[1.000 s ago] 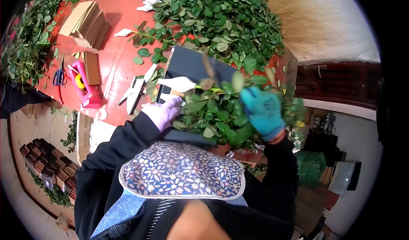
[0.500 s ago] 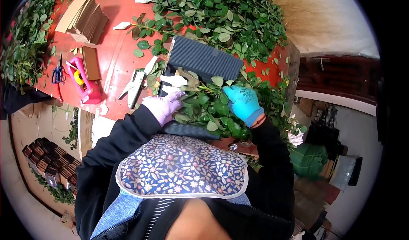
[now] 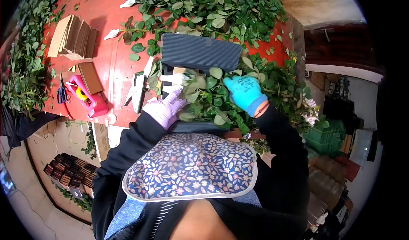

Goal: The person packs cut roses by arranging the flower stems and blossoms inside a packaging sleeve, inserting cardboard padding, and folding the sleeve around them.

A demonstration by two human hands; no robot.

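Note:
My left hand (image 3: 164, 110), in a lilac glove, lies with its fingers stretched out against the leaves and the white-wrapped rose heads (image 3: 174, 79). My right hand (image 3: 245, 93), in a blue glove, is curled round the leafy rose stems (image 3: 209, 96) to the right of the heads. The bunch rests across a dark ribbed corrugated wrapper (image 3: 200, 52), whose far flap stands up behind it and whose near edge shows below the leaves. A piece of brown cardboard lies among the heads and is partly hidden.
A large pile of leafy stems (image 3: 213, 7) covers the back of the red table (image 3: 121, 65). To the left are stacked cardboard sheets (image 3: 73, 37), a pink tape dispenser (image 3: 88, 97), scissors (image 3: 62, 93) and a stapler-like white-and-black tool (image 3: 137, 93). More foliage borders the far left.
The camera view has shifted slightly, so the table things appear turned. Both hands stay at the bunch, the right one still round the stems.

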